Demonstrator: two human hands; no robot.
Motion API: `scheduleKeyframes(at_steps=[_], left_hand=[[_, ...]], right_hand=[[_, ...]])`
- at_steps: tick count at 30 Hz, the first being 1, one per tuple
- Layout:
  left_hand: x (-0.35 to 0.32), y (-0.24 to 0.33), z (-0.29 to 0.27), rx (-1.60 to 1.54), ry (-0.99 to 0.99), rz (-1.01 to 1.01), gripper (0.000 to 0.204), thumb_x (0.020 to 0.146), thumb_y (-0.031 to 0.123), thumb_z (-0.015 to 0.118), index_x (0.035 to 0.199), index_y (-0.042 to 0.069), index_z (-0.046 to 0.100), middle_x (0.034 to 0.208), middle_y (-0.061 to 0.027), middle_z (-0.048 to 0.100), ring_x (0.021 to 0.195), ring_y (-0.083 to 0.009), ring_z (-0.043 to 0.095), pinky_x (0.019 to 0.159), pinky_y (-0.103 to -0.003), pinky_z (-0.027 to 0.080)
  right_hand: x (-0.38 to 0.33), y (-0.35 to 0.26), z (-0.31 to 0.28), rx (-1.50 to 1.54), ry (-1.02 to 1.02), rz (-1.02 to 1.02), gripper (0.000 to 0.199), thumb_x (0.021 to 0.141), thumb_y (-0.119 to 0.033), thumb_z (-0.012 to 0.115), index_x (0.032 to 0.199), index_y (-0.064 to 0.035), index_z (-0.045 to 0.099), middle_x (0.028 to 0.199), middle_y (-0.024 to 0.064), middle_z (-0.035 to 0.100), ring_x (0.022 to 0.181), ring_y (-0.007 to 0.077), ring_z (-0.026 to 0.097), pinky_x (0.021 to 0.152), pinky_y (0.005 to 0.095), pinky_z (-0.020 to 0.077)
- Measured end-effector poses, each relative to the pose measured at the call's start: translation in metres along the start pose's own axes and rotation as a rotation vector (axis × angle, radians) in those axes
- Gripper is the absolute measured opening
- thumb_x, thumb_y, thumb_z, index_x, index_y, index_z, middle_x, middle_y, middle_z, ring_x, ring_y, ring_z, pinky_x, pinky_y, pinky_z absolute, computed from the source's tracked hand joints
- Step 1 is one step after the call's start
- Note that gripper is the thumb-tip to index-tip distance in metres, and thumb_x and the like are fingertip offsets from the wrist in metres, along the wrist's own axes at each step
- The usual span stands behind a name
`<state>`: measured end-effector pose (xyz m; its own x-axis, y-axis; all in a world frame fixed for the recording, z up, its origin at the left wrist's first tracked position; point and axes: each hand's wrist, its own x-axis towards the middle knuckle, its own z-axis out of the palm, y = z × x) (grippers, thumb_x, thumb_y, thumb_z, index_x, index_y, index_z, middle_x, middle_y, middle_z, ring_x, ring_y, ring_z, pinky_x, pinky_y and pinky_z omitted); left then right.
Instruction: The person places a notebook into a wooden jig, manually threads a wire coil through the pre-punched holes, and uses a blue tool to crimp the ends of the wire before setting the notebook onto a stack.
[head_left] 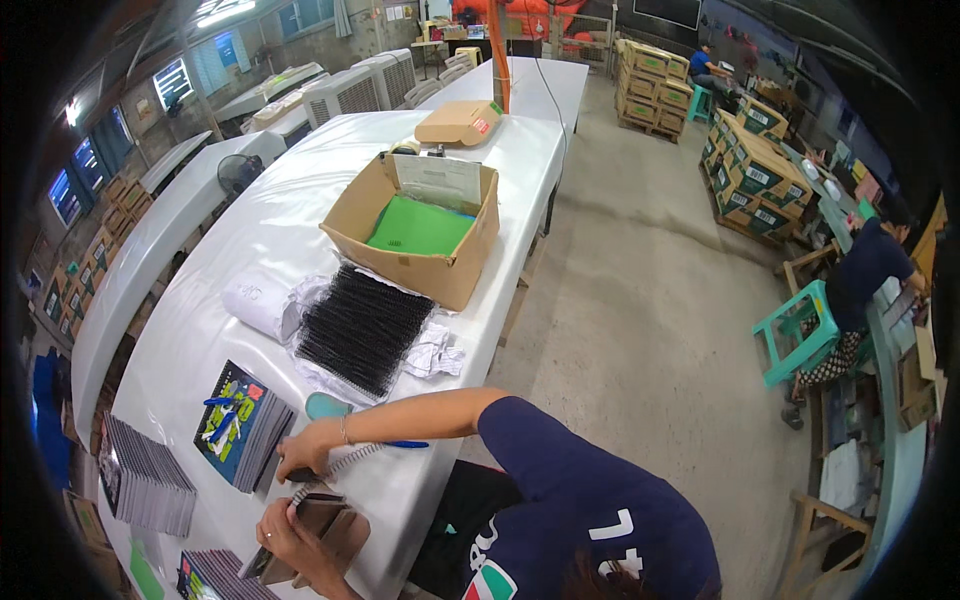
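Observation:
My left hand [287, 535] grips a small notebook [322, 522] standing on edge on the white table, with its holed edge toward my right hand. My right hand [308, 452] is closed on a dark spiral binding coil [355, 458] at that edge. One end of the coil trails out beneath my right wrist. The fingertips are partly hidden, so how far the coil runs through the holes cannot be seen. Just beyond is a stack of spiral notebooks [262, 440] with blue-and-white handled tools [222, 420] on its top cover. A blue pen-like tool [407, 444] lies near my right forearm.
A pile of black coils [365, 330] rests on crumpled paper. Behind it stands an open cardboard box [440, 272] holding green sheets. More notebook stacks [150, 480] line the table's left side, and a teal round object [326, 405] is near my right wrist. A co-worker [870, 270] is at the right.

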<state>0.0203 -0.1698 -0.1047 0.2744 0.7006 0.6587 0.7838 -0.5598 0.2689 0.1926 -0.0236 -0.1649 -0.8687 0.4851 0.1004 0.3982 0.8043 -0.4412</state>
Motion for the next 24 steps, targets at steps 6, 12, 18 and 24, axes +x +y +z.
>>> scheduleKeyframes(at_steps=[6, 12, 18, 24], left_hand=[[0.0, -0.002, 0.005, 0.031, 0.019, 0.022, 0.029, 0.099, 0.026, 0.05, 0.103, 0.0, 0.061, 0.096, -0.0128, 0.064, 0.092, -0.0303, 0.059, 0.092, -0.043, 0.038], [-0.005, -0.013, 0.002, 0.039, -0.021, -0.014, 0.031, 0.098, 0.029, 0.051, 0.108, 0.001, 0.062, 0.104, -0.0132, 0.063, 0.101, -0.0316, 0.059, 0.104, -0.047, 0.033], [-0.001, 0.04, -0.011, 0.534, 0.132, -0.414, 0.036, 0.088, 0.037, 0.066, 0.103, 0.005, 0.063, 0.13, -0.0065, 0.053, 0.122, -0.0337, 0.049, 0.11, -0.047, 0.03], [-0.013, 0.003, -0.007, 0.19, 0.19, -0.264, 0.03, 0.078, 0.02, 0.076, 0.095, 0.002, 0.06, 0.115, -0.0136, 0.057, 0.115, -0.0359, 0.051, 0.102, -0.047, 0.035]], right_hand=[[-0.025, -0.007, -0.034, 0.923, 0.171, 0.067, 0.068, 0.082, -0.045, 0.074, 0.133, -0.0053, 0.054, 0.111, 0.0098, 0.061, 0.098, 0.0226, 0.059, 0.086, 0.0398, 0.0508], [-0.039, -0.04, -0.064, 1.392, -0.066, -0.039, 0.059, 0.096, -0.044, 0.057, 0.143, -0.0103, 0.045, 0.132, 0.0061, 0.052, 0.117, 0.0181, 0.051, 0.089, 0.0419, 0.0505], [-0.043, -0.059, -0.085, 1.284, -0.106, -0.185, 0.05, 0.094, -0.033, 0.064, 0.135, -0.0069, 0.055, 0.131, 0.0063, 0.057, 0.116, 0.0176, 0.053, 0.094, 0.0338, 0.0472], [-0.047, -0.084, -0.106, 1.025, -0.16, -0.229, 0.045, 0.086, -0.03, 0.074, 0.121, -0.0026, 0.066, 0.124, 0.0091, 0.064, 0.113, 0.0154, 0.057, 0.095, 0.0282, 0.0449]])
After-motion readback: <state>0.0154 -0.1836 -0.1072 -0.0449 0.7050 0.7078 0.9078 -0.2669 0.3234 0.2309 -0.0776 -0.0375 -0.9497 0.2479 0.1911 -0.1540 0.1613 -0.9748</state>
